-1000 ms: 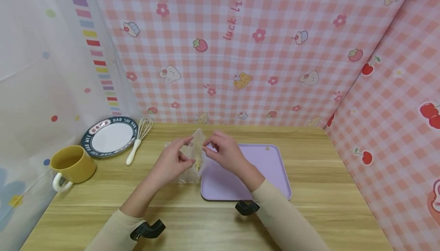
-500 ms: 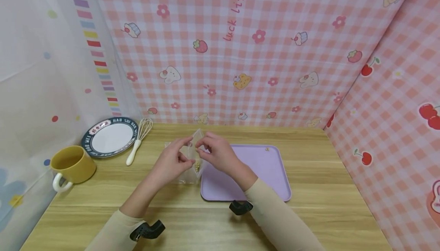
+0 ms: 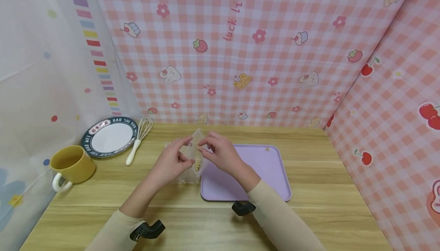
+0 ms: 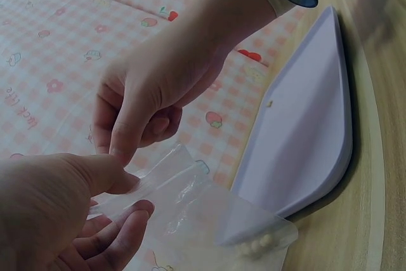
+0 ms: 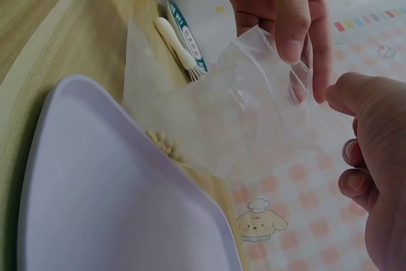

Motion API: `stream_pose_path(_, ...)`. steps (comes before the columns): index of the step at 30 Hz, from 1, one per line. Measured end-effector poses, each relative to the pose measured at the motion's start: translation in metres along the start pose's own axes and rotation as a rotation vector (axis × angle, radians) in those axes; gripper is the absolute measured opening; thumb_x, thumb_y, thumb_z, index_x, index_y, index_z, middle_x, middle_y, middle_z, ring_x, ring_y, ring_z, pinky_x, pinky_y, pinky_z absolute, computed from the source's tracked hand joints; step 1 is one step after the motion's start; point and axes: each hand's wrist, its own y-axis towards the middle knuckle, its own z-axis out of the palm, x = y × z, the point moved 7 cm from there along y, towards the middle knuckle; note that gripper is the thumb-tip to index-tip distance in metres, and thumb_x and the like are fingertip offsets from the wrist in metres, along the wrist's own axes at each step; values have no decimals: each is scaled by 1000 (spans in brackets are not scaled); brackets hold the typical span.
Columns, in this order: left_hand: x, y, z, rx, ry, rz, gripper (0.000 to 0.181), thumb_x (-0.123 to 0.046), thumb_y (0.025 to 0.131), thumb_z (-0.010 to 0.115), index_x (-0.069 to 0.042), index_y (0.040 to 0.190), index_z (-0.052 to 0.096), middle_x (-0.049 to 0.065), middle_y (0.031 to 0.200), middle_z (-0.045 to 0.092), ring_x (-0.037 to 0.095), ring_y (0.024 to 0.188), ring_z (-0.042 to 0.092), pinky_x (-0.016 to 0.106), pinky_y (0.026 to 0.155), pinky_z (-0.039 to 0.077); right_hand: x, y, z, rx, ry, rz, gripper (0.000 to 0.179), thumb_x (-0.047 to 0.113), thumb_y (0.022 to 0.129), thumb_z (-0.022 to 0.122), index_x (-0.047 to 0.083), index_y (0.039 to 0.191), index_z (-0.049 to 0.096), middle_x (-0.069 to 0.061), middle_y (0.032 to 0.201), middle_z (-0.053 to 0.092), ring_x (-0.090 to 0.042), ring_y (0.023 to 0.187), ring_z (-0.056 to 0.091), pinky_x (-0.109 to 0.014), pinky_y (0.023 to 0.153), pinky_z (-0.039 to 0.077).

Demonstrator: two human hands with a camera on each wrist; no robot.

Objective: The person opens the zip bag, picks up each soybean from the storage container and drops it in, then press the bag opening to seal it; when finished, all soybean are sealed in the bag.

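Observation:
A clear zip bag (image 5: pixel 209 106) hangs tilted between both hands, with several small pale-yellow balls (image 5: pixel 166 144) gathered in its lower corner. My left hand (image 3: pixel 174 159) pinches the bag near its mouth between thumb and fingers. At the zip edge, my right hand (image 3: pixel 221 153) pinches the bag with thumb and forefinger, its other fingers curled in, as the right wrist view shows. The lower bag overlaps the left side of a lilac tray (image 3: pixel 254 178). A tiny yellowish piece (image 3: pixel 267 149) lies near the tray's far right corner.
Clear plastic (image 3: pixel 185 178) shows against the wooden table left of the tray. Farther left are a whisk (image 3: pixel 139 142), a dark-rimmed plate (image 3: pixel 111 136) and a yellow mug (image 3: pixel 73 164) with a white handle. A checked pink cloth backdrop (image 3: pixel 220 60) rises behind the table.
My right hand has shifted left along the bag's mouth, then slightly back to the right. My left hand, the tray and the other things have stayed in place.

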Motion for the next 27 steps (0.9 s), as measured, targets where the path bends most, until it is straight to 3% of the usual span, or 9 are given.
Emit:
stream_pose_path(8,1,1,1,-2,3,-8,76,-2,94,84,0,162,50,21,147,61,15,84,73,28,69,63,-8,-11,-15,-2,-1,69,9,3,98,82,6,107,81,-3,88,58,-15,73,54,-25,64,48)
stream_pose_path(16,3,1,1,-2,4,-5,77,-3,94,85,-2,162,51,19,147,61,13,83,72,29,70,64,-27,-29,-44,-25,13,132,10,4,99,82,5,109,82,-9,88,59,-15,72,52,-27,63,45)
stream_pose_path(27,3,1,1,0,2,-2,77,-2,93,85,-1,162,51,20,146,62,14,83,72,29,70,64,-65,-62,-88,-38,-114,206,11,4,97,84,6,107,81,1,89,57,-13,73,51,-28,63,45)
